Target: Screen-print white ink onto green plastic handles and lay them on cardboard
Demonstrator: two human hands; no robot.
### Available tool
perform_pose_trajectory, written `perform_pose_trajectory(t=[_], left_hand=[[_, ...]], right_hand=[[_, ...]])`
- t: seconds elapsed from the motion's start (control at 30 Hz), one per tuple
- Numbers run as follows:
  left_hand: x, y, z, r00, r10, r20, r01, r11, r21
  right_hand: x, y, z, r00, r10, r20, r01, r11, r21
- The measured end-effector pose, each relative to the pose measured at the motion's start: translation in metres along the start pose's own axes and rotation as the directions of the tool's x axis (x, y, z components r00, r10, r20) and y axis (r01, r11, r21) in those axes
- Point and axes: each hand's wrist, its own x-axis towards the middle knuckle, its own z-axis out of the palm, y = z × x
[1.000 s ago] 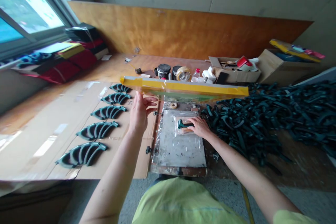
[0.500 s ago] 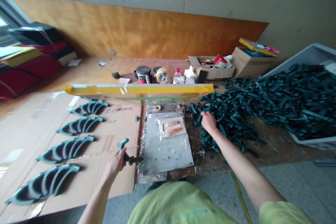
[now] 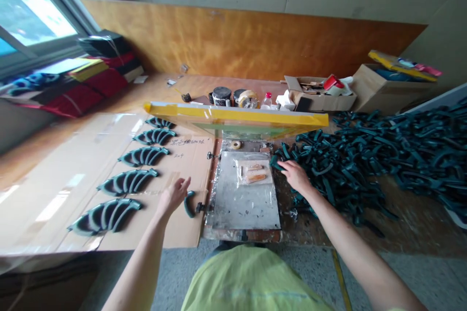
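My left hand (image 3: 174,197) is over the cardboard sheet, fingers loosely bent and apart, with nothing visible in them. Close to its fingertips a single dark green curved part (image 3: 189,205) lies on the cardboard. My right hand (image 3: 296,176) pinches another dark green part (image 3: 276,162) at the near left side of a big pile of similar parts (image 3: 328,155). Between my hands is a grey metal plate (image 3: 226,204) with a small plastic-wrapped pad on it. Above the plate's far end stands a raised frame (image 3: 237,114) edged with yellow tape.
Fanned rows of green curved parts (image 3: 109,216) lie on the cardboard sheet (image 3: 73,165) at left. Behind the frame stand dark jars (image 3: 222,95), a red-capped bottle (image 3: 268,99) and an open carton (image 3: 321,99). Black clamp knobs (image 3: 200,207) stick out beside the plate.
My left hand has let go of a green part, which now lies on the cardboard. My right hand has drawn a part slightly out of the pile's edge. The view has turned left.
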Motion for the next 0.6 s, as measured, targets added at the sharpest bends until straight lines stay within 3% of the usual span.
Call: perform_pose_trajectory(t=[0.07, 0.13, 0.2, 0.27, 0.33, 0.43, 0.53, 0.6], left_hand=[[0.008, 0.042, -0.009, 0.993, 0.083, -0.084, -0.103, 0.960, -0.262], [0.013, 0.088, -0.018, 0.957, 0.177, -0.229, -0.278, 0.786, -0.553], [0.015, 0.128, -0.026, 0.925, 0.222, -0.308, -0.378, 0.619, -0.688], [0.015, 0.153, -0.031, 0.909, 0.251, -0.333, -0.417, 0.550, -0.724], [0.014, 0.161, -0.032, 0.903, 0.264, -0.339, -0.430, 0.556, -0.711], [0.005, 0.151, -0.028, 0.905, 0.263, -0.334, -0.425, 0.595, -0.682], [-0.014, 0.131, -0.025, 0.915, 0.262, -0.308, -0.403, 0.638, -0.656], [-0.031, 0.117, -0.023, 0.936, 0.225, -0.271, -0.351, 0.658, -0.667]], right_hand=[[0.011, -0.038, 0.012, 0.978, -0.204, 0.037, 0.202, 0.977, 0.068], [0.021, -0.068, 0.022, 0.950, -0.305, 0.068, 0.301, 0.951, 0.071], [0.027, -0.086, 0.030, 0.946, -0.307, 0.104, 0.305, 0.952, 0.036], [0.029, -0.095, 0.033, 0.956, -0.263, 0.131, 0.268, 0.963, -0.022], [0.030, -0.102, 0.034, 0.967, -0.219, 0.133, 0.233, 0.968, -0.095], [0.031, -0.114, 0.034, 0.977, -0.180, 0.111, 0.196, 0.969, -0.153], [0.031, -0.113, 0.031, 0.997, -0.079, 0.014, 0.079, 0.997, 0.011], [0.030, -0.099, 0.023, 0.999, -0.006, -0.037, 0.012, 0.987, 0.157]])
